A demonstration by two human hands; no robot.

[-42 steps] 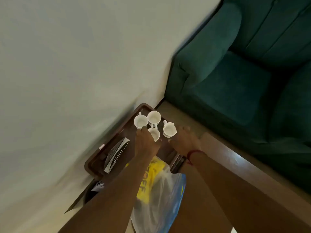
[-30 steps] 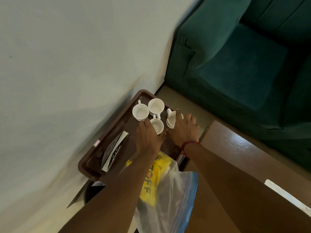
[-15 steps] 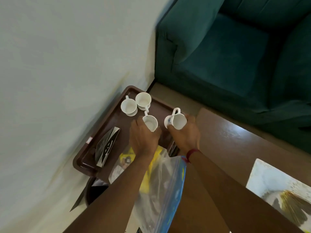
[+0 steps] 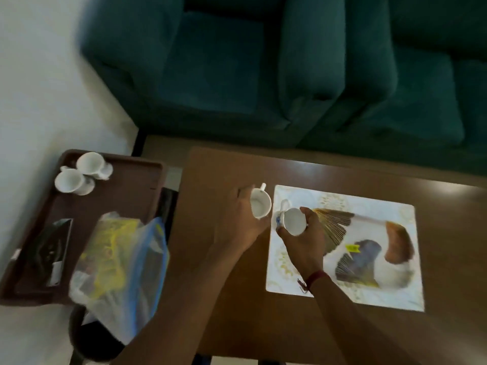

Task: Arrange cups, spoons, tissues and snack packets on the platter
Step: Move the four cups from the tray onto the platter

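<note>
My left hand (image 4: pixel 241 225) grips a white cup (image 4: pixel 260 205) just left of the white patterned platter (image 4: pixel 374 206) on the brown table. My right hand (image 4: pixel 305 239) holds a second white cup (image 4: pixel 293 222) over the platter's left edge. Two more white cups (image 4: pixel 79 173) stand at the far end of the brown tray (image 4: pixel 126 188) on the left. A clear zip bag with yellow snack packets (image 4: pixel 116 264) lies on the tray's right side. A black packet (image 4: pixel 50 251) lies on its left side.
The brown wooden table (image 4: pixel 210 180) holds the platter. A teal sofa (image 4: pixel 263 75) runs along the far side. The tray rests on a dark stand (image 4: pixel 87 338) to the left of the table, over a pale floor.
Both hands lifted a cup each off the tray and carried them right, to the platter on the table. My view swung right with them.
</note>
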